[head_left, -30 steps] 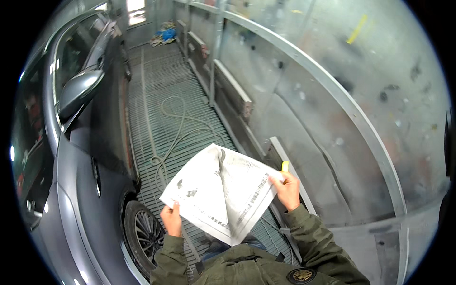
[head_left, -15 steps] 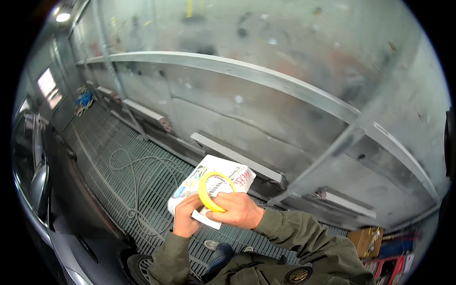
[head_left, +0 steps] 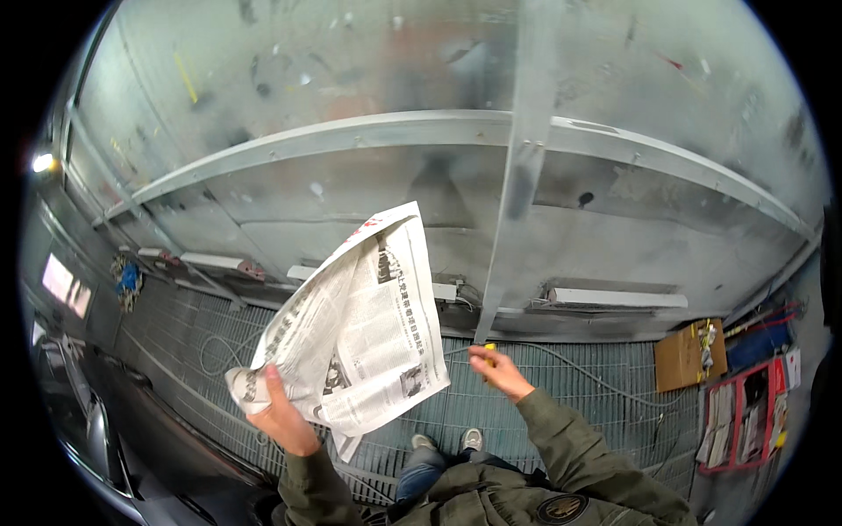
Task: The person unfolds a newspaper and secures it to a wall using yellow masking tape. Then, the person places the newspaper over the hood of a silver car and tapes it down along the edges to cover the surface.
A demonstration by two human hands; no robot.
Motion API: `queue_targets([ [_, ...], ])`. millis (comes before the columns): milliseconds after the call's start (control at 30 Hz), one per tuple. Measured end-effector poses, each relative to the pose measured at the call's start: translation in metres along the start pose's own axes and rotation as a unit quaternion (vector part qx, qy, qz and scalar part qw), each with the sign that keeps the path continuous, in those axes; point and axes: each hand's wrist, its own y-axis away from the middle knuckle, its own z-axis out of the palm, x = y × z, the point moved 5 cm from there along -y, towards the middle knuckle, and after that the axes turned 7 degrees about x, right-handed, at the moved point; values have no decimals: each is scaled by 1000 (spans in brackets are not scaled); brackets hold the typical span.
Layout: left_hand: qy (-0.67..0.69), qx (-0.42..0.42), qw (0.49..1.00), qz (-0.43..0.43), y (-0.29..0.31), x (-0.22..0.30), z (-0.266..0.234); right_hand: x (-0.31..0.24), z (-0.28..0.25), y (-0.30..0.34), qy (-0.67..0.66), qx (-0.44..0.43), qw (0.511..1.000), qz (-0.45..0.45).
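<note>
A partly unfolded newspaper [head_left: 386,324] hangs from my left hand [head_left: 285,422], whose thumb and fingers are closed on its lower left corner. Its sheets fan upward and to the right, with creases across them. Off to the right of the paper, my right hand [head_left: 504,375] is closed round the roll of yellow tape [head_left: 490,347]. Only a small bit of the roll's yellow shows past the fingers; my hand hides the remainder. A gap separates the right hand from the newspaper.
A dark car [head_left: 132,412] stands close on my left. A metal wall [head_left: 368,188] with ribs runs ahead. On the slatted floor [head_left: 561,430] lies a hose [head_left: 579,379]. At right are a cardboard box [head_left: 680,361] and a red rack [head_left: 745,416].
The folded newspaper has been opened out and hangs from my left hand. My right hand has moved right, away from it, with the tape. The view has turned right.
</note>
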Motion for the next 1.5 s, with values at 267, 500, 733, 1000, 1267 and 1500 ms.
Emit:
queue_targets([
  [267,84,-29,996,-21,-18,-2,-18,-12,25,0,-60,49,993,-88],
  [500,103,-61,989,-83,-46,-15,-15,-29,49,15,-77,-161,983,-35],
  [733,112,-122,967,-195,-37,-49,13,-14,13,68,-190,-25,980,-48],
  [1000,255,-232,898,-273,13,-39,79,11,-43,135,-391,19,918,-67],
  [1267,258,-260,911,-190,80,33,122,-23,-179,195,-300,290,896,-152],
  [1500,250,-235,920,-187,175,84,167,-15,-287,232,-208,256,921,-208],
])
